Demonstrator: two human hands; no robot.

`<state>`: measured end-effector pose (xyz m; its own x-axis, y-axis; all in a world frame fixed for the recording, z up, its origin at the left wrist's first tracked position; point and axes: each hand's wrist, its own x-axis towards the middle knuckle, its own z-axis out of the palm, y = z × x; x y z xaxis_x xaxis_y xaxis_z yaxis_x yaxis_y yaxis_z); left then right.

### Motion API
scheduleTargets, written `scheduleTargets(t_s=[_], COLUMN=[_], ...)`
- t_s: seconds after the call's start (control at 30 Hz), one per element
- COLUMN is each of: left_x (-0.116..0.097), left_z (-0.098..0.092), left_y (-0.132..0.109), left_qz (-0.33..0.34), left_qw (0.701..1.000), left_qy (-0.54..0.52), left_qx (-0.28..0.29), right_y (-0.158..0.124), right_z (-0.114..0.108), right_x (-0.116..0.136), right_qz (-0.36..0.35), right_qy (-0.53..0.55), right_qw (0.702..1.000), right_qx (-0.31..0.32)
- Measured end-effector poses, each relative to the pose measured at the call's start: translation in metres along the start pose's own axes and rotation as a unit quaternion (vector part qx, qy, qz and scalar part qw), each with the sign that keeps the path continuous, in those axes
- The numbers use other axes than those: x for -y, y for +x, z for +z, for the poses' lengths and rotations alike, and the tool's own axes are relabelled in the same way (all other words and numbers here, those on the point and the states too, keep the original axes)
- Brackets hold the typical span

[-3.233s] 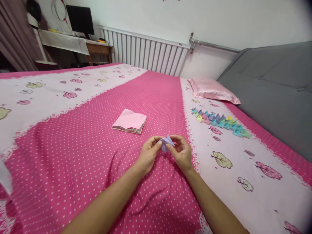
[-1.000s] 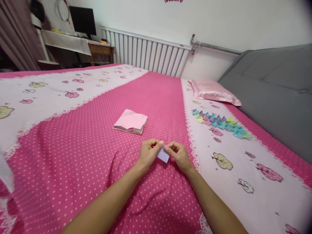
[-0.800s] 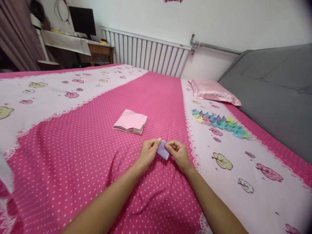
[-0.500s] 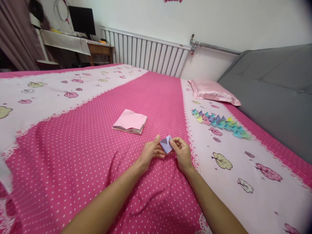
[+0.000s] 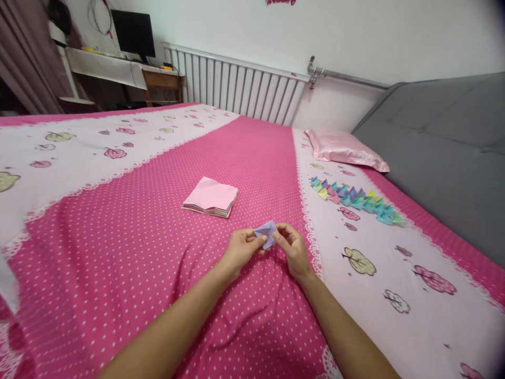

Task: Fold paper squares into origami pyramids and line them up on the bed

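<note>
A small folded piece of lilac origami paper [image 5: 266,231] is held between my two hands, just above the pink dotted bedspread. My left hand [image 5: 241,249] pinches its left side, thumb on the front face and fingers behind. On the right edge my right hand [image 5: 293,245] grips it with thumb and forefinger. Creases show on the paper's face; its back is hidden by my fingers. Beyond my hands, to the left, lies a stack of square paper sheets [image 5: 212,193] with a pink one on top.
Several small folded paper pieces [image 5: 357,200] in blue, green, yellow, pink and purple stand in rows at the right. A pink satin pillow [image 5: 345,147] lies behind them by a grey headboard [image 5: 442,137]. A white radiator [image 5: 236,81] runs along the far wall.
My left thumb has come down from beside the paper onto its front face, and my left fingers have curled in. The lilac paper has turned and shifted slightly left.
</note>
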<state>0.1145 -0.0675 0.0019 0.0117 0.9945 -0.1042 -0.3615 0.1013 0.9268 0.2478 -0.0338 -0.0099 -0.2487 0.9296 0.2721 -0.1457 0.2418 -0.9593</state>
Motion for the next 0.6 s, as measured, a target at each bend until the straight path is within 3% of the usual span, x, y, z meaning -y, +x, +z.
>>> scheduleTargets(t_s=[0.1,0.3,0.6], left_x=[-0.002,-0.002,0.004], left_z=[0.002,0.006,0.0], left_y=[-0.001,-0.002,0.001], left_qz=[0.001,-0.007,-0.036], left_qw=[1.0,0.998,0.996], left_qy=[0.022,0.061,0.086], left_qx=[0.001,-0.009,0.019], right_y=[0.0,0.003,0.004], right_z=[-0.001,-0.001,-0.003], right_x=[-0.002,-0.005,-0.01], right_qz=[0.016,0.049,0.071], right_qy=[-0.023,-0.022,0.008], right_qw=[0.999,0.998,0.994], right_qx=[0.026,-0.027,-0.081])
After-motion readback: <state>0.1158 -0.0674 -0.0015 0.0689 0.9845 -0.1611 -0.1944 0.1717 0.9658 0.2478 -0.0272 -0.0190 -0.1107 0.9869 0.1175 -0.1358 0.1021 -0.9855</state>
